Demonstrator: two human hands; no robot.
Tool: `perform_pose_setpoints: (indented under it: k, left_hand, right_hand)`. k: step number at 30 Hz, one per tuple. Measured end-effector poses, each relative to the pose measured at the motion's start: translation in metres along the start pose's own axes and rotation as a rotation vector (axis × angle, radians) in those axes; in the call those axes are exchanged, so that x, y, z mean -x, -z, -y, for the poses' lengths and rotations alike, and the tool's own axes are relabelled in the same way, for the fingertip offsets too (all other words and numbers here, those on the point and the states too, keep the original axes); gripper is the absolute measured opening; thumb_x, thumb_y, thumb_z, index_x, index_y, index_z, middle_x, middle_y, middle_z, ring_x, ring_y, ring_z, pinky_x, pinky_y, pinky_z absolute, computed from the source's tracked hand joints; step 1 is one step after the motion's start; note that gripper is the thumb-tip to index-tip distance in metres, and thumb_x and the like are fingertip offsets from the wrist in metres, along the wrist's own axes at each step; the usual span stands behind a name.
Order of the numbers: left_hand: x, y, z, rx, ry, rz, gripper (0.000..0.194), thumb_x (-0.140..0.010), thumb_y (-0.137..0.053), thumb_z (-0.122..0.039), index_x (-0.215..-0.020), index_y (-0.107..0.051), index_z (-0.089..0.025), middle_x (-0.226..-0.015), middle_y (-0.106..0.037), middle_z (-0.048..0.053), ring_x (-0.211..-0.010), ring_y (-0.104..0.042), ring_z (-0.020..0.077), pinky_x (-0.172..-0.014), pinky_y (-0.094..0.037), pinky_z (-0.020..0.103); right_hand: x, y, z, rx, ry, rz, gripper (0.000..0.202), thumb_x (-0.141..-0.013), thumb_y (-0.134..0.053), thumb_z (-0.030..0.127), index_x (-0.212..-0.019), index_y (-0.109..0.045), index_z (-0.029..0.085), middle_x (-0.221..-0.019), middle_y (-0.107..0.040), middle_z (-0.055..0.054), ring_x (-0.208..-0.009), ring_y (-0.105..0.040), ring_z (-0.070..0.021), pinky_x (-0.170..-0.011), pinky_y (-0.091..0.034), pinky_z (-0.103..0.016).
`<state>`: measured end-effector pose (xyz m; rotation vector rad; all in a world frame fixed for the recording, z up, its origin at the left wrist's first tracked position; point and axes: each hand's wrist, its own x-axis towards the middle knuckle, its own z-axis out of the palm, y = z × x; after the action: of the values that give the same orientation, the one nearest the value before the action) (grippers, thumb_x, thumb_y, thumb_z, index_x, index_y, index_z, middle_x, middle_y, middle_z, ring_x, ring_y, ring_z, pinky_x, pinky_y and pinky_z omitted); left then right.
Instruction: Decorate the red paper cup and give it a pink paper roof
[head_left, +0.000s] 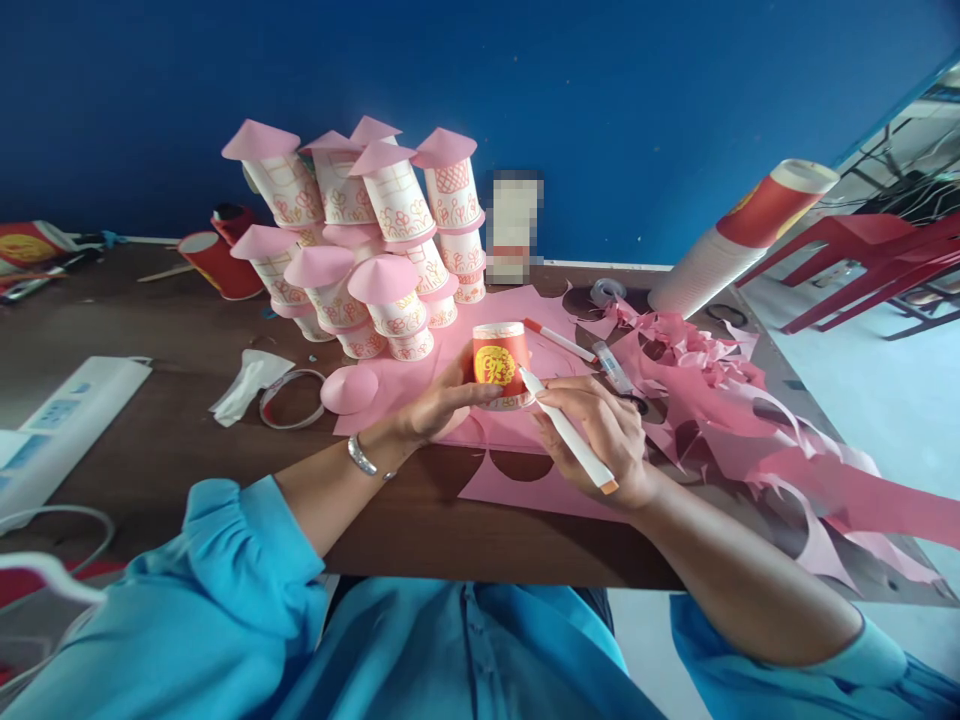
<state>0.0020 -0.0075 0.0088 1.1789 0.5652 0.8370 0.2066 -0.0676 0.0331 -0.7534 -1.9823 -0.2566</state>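
Observation:
A red and white paper cup (504, 345) with a yellow emblem is gripped in my left hand (442, 400), base up, above pink paper (465, 375). In my right hand (600, 430) is a white marker pen (574, 440) with an orange end, its tip at the cup's right side. Behind the cup lies another white marker pen (566, 343) with a red-orange cap. To the left of it stand several paper-cup towers (405, 205) with flower drawings and pink cone roofs. A loose pink cone (349, 390) rests by my left wrist.
Pink paper scraps (697, 380) cover the right of the table. A tall stack of paper cups (735, 245) leans there. At left are a roll of tape (289, 400), crumpled white paper (251, 383), a white power strip (75, 425) and a red cup (217, 265). Red stools (862, 250) stand beyond.

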Motion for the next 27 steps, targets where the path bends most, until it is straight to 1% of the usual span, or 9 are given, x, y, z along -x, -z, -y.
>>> perform_pose_setpoints:
  k: [4, 7, 11, 14, 17, 20, 23, 27]
  left_hand:
    - [-0.001, 0.003, 0.006, 0.028, -0.043, 0.025, 0.046, -0.086, -0.083, -0.037, -0.127, -0.064, -0.03, -0.126, -0.074, 0.007, -0.133, -0.064, 0.036, -0.105, -0.059, 0.051]
    - [-0.003, 0.008, 0.012, 0.062, -0.046, 0.058, 0.045, -0.088, -0.081, -0.031, -0.128, -0.062, -0.028, -0.125, -0.073, 0.007, -0.128, -0.067, 0.0332, -0.102, -0.06, 0.047]
    - [-0.002, 0.01, 0.011, -0.011, -0.042, 0.025, 0.045, -0.083, -0.085, -0.028, -0.122, -0.064, -0.025, -0.117, -0.071, 0.005, -0.115, -0.069, 0.0294, -0.098, -0.058, 0.043]
    - [-0.001, 0.008, 0.008, -0.038, -0.056, 0.012, 0.049, -0.081, -0.086, -0.028, -0.124, -0.064, -0.024, -0.115, -0.07, 0.005, -0.113, -0.067, 0.0297, -0.094, -0.058, 0.041]
    - [-0.001, 0.007, 0.006, -0.022, -0.036, 0.019, 0.053, -0.081, -0.085, -0.03, -0.128, -0.062, -0.026, -0.116, -0.069, 0.005, -0.109, -0.067, 0.0293, -0.091, -0.057, 0.042]
    - [-0.001, 0.007, 0.007, -0.047, -0.021, 0.003, 0.054, -0.08, -0.087, -0.032, -0.126, -0.061, -0.026, -0.115, -0.068, 0.005, -0.106, -0.066, 0.0275, -0.09, -0.057, 0.041]
    - [-0.002, 0.009, 0.009, -0.095, -0.035, -0.004, 0.053, -0.08, -0.088, -0.034, -0.125, -0.061, -0.025, -0.115, -0.067, 0.004, -0.107, -0.065, 0.027, -0.09, -0.056, 0.039]
    - [-0.003, 0.009, 0.012, -0.098, -0.033, -0.017, 0.058, -0.078, -0.088, -0.038, -0.128, -0.06, -0.026, -0.112, -0.068, 0.004, -0.106, -0.065, 0.0303, -0.09, -0.054, 0.043]
  right_hand:
    - [0.0, -0.001, 0.0, -0.013, 0.005, 0.005, 0.023, -0.099, -0.067, 0.012, -0.119, -0.062, 0.02, -0.091, -0.077, -0.004, -0.081, -0.078, -0.0192, -0.068, -0.063, -0.029]
    - [0.0, -0.001, 0.0, -0.019, 0.001, 0.017, 0.022, -0.1, -0.066, 0.013, -0.12, -0.061, 0.022, -0.092, -0.077, -0.004, -0.08, -0.078, -0.0189, -0.067, -0.063, -0.029]
    - [0.001, 0.0, 0.001, -0.038, -0.01, 0.041, 0.019, -0.1, -0.066, 0.014, -0.118, -0.061, 0.02, -0.092, -0.077, -0.006, -0.082, -0.078, -0.0188, -0.069, -0.063, -0.029]
    - [0.002, 0.0, 0.001, -0.05, -0.006, 0.041, 0.02, -0.099, -0.067, 0.013, -0.117, -0.062, 0.018, -0.093, -0.078, -0.007, -0.082, -0.078, -0.0189, -0.072, -0.063, -0.029]
    - [0.002, 0.0, 0.001, -0.044, -0.009, 0.039, 0.019, -0.1, -0.066, 0.013, -0.117, -0.061, 0.019, -0.094, -0.078, -0.007, -0.084, -0.078, -0.0191, -0.071, -0.063, -0.03]
    - [0.002, -0.001, 0.001, -0.044, -0.002, 0.037, 0.018, -0.1, -0.066, 0.013, -0.116, -0.061, 0.019, -0.092, -0.078, -0.006, -0.082, -0.078, -0.0189, -0.071, -0.063, -0.03]
    - [0.003, -0.001, 0.002, -0.044, 0.001, 0.038, 0.017, -0.099, -0.067, 0.012, -0.114, -0.062, 0.018, -0.089, -0.078, -0.005, -0.078, -0.077, -0.0181, -0.069, -0.062, -0.029]
    - [0.002, -0.002, 0.004, -0.037, -0.007, 0.034, 0.018, -0.098, -0.067, 0.01, -0.112, -0.061, 0.02, -0.085, -0.078, -0.003, -0.074, -0.076, -0.017, -0.066, -0.06, -0.027]
